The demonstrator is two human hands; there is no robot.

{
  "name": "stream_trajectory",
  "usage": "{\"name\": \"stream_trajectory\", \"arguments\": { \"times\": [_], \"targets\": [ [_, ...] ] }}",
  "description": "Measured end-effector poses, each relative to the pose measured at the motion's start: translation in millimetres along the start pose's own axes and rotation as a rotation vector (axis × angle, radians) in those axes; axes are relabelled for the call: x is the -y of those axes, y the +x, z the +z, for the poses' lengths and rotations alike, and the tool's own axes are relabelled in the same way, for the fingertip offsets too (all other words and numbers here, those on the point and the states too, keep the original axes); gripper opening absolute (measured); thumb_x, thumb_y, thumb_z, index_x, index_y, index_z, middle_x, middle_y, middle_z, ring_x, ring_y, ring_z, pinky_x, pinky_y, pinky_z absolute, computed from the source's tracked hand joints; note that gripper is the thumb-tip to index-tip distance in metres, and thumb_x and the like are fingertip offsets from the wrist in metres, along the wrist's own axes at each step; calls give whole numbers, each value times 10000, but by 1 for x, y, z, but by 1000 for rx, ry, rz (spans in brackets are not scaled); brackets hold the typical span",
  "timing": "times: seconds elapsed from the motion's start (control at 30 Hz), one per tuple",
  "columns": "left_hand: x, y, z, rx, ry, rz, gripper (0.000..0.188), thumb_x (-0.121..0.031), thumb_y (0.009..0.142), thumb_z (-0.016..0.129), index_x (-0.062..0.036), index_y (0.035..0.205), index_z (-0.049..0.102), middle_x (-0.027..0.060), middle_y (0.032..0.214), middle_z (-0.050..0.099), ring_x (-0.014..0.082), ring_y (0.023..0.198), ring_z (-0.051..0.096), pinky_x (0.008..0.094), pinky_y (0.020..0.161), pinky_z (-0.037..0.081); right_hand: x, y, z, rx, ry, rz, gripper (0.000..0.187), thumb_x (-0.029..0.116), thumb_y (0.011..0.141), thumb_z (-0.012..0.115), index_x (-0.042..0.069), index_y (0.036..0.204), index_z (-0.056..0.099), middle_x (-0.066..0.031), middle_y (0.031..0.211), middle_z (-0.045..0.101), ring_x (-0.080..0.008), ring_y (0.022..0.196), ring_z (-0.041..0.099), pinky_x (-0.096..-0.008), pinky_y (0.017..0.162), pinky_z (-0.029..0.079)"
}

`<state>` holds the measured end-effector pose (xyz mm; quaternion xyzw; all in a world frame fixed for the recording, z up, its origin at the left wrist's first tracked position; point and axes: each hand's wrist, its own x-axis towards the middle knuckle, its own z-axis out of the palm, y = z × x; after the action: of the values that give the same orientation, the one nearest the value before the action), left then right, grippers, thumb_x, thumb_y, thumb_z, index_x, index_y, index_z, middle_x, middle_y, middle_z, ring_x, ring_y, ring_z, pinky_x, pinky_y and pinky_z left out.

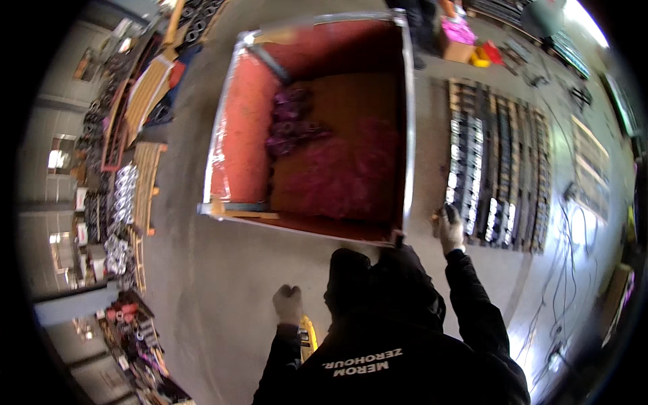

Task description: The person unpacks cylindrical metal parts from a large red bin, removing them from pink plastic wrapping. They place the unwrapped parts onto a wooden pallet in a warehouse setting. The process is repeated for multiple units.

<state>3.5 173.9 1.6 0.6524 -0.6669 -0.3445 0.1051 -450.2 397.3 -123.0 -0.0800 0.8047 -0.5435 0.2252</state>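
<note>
My right hand (451,233), in a pale glove with dark fingers, reaches to the near left corner of a pallet (530,243). Rows of dark and shiny metal parts (476,169) lie on it. The dark fingers blur into the dark parts, so their grip cannot be made out. My left hand (288,305), gloved the same way, hangs low at my left side with its fingers curled in; nothing shows in it. In front of me stands a large red-walled bin (236,135) with a metal rim. Purple-wrapped parts (290,125) and pink plastic wrapping (337,175) lie inside it.
A yellow object (308,337) is beside my left forearm. At the far right, a cardboard box (457,48) holds pink plastic, near another person's dark-clothed legs (420,27). Metal parts (123,196) line the left side. Cables (567,236) run over the floor at right.
</note>
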Motion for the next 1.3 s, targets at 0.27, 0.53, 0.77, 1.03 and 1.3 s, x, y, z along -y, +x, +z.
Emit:
{"name": "stream_trajectory", "arguments": {
  "times": [0.27, 0.53, 0.77, 1.03, 1.3],
  "targets": [
    [-117, 192, 8, 288, 114, 403, 364, -275, 844, 747, -21, 696, 531, 170, 621, 527, 379, 620, 565, 454, 577, 435, 85, 117, 120, -56, -603, -11, 887, 543, 927, 591, -18, 1524, 251, -271, 1407, 515, -384, 1297, 522, -447, 1060, 428],
    [-75, 447, 128, 636, 372, 371, 346, -355, 835, 711, -59, 1000, 640, 164, 982, 698, 362, 928, 665, 451, 789, 533, 44, 111, 148, -286, -539, 89, 645, 113, 891, 696, -27, 1434, 377, -227, 1264, 622, -280, 1135, 606, -369, 1001, 459],
    [-69, 613, 291, 676, 229, 139, 473, -388, 892, 651, -11, 1178, 631, 212, 1108, 697, 367, 1052, 657, 435, 886, 511, 47, 123, 134, -313, -473, 292, 349, 52, 938, 625, -20, 1276, 574, -124, 1214, 673, -196, 1082, 616, -337, 962, 471],
    [-131, 655, 503, 518, -1072, -651, 577, -478, 995, 500, -37, 1366, 528, 132, 1262, 596, 258, 1106, 560, 379, 926, 479, 29, 101, 102, -435, -724, 377, 374, 145, 960, 649, -66, 1259, 570, -143, 1224, 628, -235, 1074, 562, -367, 968, 457],
    [-110, 679, 577, 438, -1309, -853, 302, -417, 917, 616, -123, 962, 565, 49, 940, 530, 194, 762, 521, 351, 624, 468, 34, 96, 98, -383, -930, 367, 429, 190, 944, 654, -75, 1272, 572, -197, 1240, 635, -279, 1078, 591, -412, 1014, 444]
  ]
}}
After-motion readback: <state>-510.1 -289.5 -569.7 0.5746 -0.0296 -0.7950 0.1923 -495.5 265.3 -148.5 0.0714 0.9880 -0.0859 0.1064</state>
